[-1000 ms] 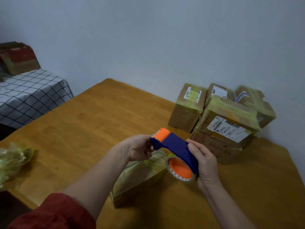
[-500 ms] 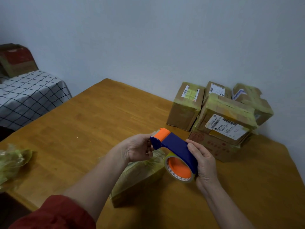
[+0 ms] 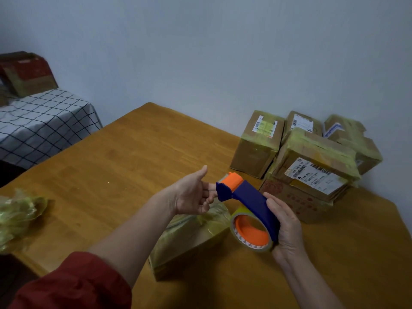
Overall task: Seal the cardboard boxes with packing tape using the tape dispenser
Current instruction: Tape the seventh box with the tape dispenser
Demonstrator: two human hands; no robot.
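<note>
Two hands meet at the tape dispenser (image 3: 249, 197). Your right hand (image 3: 287, 228) wraps its fingers round the blue body at the near end, against the tape roll (image 3: 252, 235), and holds the tool in the air with its orange head tilted up and away from you. Your left hand (image 3: 194, 195) is slack, with the palm turned toward the dispenser, the thumb raised and the fingers loose. Its fingertips (image 3: 210, 192) reach the blue front end, but it cannot be told whether they touch it or any tape.

Directly below the dispenser, and to its left, a cardboard box (image 3: 191, 239) wrapped in yellowish tape lies on the wooden table (image 3: 100, 175). Beyond the dispenser to its right, a stack of taped boxes (image 3: 312, 157) sits by the wall. Far to the dispenser's left a crumpled wad of tape (image 3: 17, 215) lies at the table edge. A checked cloth (image 3: 40, 121) lies well beyond that.
</note>
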